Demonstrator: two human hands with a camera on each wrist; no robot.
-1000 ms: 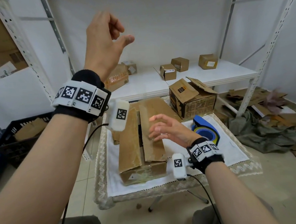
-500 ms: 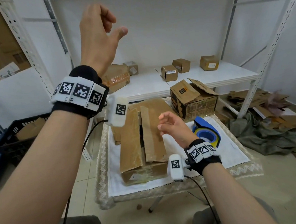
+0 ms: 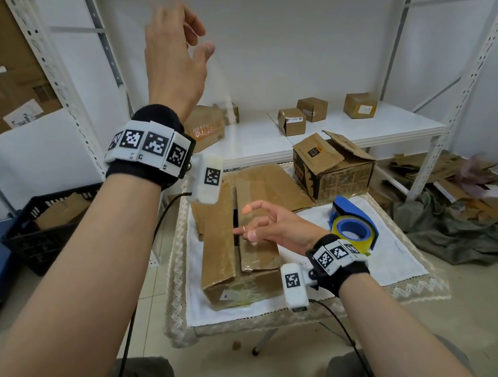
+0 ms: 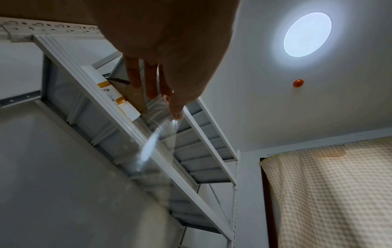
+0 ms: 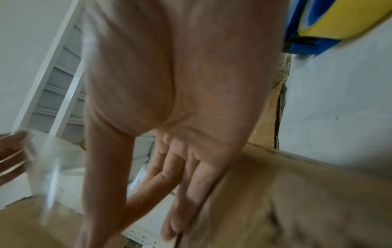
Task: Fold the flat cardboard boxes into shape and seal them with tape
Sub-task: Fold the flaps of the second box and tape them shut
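A long cardboard box (image 3: 231, 247) lies on the white-clothed table (image 3: 392, 261), its two top flaps folded over with a dark gap between them. My left hand (image 3: 201, 41) is raised high above it and pinches the top end of a clear tape strip (image 3: 225, 96), which hangs down in front of the shelf. In the left wrist view the clear tape strip (image 4: 152, 144) dangles from my thumb and fingertips (image 4: 176, 112). My right hand (image 3: 244, 220) hovers over the box's right flap, fingers spread and empty. A blue tape dispenser (image 3: 352, 225) with a yellow roll lies right of the box.
A printed box (image 3: 334, 168) with raised flaps stands at the table's far right. Small boxes (image 3: 291, 121) sit on the white shelf (image 3: 355, 132) behind. A black crate (image 3: 40, 227) stands on the floor at left, and cardboard scraps and cloth (image 3: 462, 213) lie at right.
My left hand has stayed raised with the tape strip. My right hand went from a loose curl beside the box to spread fingers over its right flap.
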